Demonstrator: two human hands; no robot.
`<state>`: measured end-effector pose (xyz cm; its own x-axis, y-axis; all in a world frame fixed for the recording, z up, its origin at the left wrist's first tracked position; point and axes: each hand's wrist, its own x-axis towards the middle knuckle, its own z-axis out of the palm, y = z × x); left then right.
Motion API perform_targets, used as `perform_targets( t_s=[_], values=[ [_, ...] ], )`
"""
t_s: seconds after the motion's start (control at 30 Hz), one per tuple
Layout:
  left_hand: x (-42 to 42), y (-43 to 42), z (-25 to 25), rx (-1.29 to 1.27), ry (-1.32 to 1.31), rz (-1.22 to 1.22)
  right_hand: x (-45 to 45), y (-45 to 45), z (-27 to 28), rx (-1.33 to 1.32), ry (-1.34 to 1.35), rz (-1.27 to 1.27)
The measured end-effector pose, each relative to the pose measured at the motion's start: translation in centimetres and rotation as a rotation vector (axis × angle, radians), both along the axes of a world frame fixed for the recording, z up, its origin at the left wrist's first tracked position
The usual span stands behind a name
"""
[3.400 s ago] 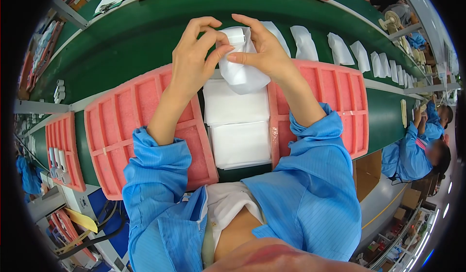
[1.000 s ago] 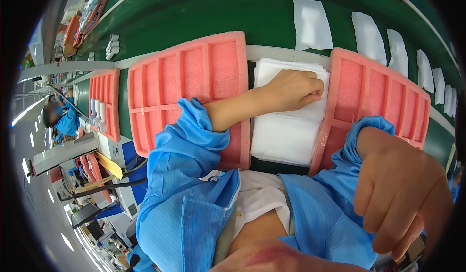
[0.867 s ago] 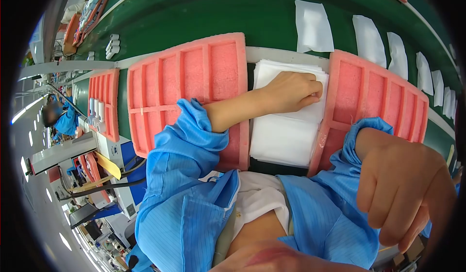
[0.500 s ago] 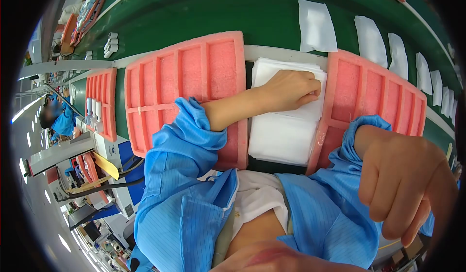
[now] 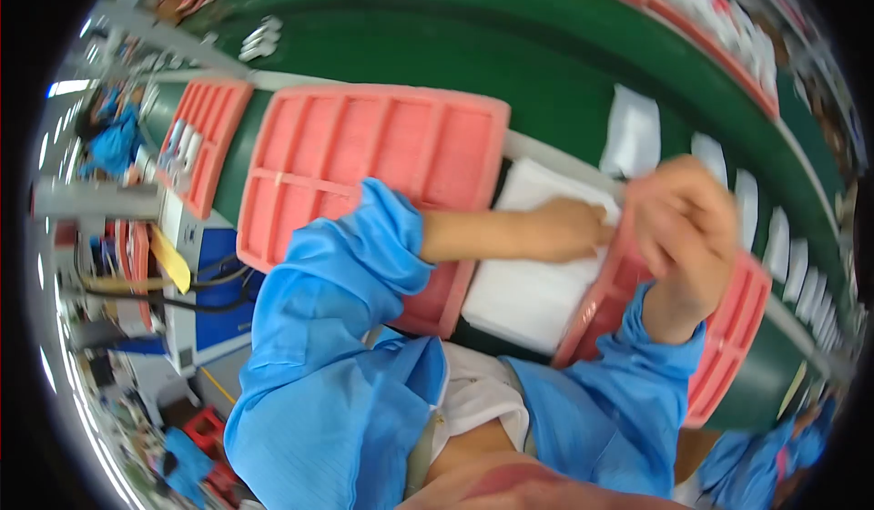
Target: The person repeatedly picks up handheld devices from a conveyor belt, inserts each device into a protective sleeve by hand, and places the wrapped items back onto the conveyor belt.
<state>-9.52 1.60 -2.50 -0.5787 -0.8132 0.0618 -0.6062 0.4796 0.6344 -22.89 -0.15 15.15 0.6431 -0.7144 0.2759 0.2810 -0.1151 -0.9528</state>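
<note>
Well to the left of the left hand point(image 5: 572, 229), a small pink tray point(image 5: 228, 127) held several pale tubes point(image 5: 189, 147). Nearer that hand, beyond it and to its left, a group of small white parts point(image 5: 261, 38) lay on the green bench point(image 5: 437, 36). The left large tray point(image 5: 387, 137), pink and divided into compartments, was positioned immediately left of the grip, with the left forearm crossing it. The white sheets point(image 5: 519, 302) lay under the left hand and extended from it both toward the person's body and away from it. The left hand rested on them with fingers curled; whether a sheet was pinched could not be determined. Beyond and to the right of this grip, a white packet point(image 5: 633, 137) lay flat. The right hand point(image 5: 685, 228), blurred, was raised with bent fingers over the right large tray point(image 5: 736, 319); whether it grasped anything could not be determined. To its right, further white pouches point(image 5: 777, 244) formed a receding row.
</note>
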Motion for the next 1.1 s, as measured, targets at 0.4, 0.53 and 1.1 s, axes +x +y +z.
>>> perform_targets(
  t_s=[0.4,0.53,1.1],
  values=[
    [0.3,0.5,0.3,-0.227,0.054,0.002,6.5,-7.4,-14.4,-0.543,0.597,-0.125],
    [0.5,0.5,0.2,-0.225,0.065,0.006,6.5,-7.2,-14.6,-0.485,0.707,0.03],
    [-0.1,0.3,0.0,-0.227,0.102,0.014,7.0,-7.0,-14.9,-0.477,0.728,0.071]
  ],
)
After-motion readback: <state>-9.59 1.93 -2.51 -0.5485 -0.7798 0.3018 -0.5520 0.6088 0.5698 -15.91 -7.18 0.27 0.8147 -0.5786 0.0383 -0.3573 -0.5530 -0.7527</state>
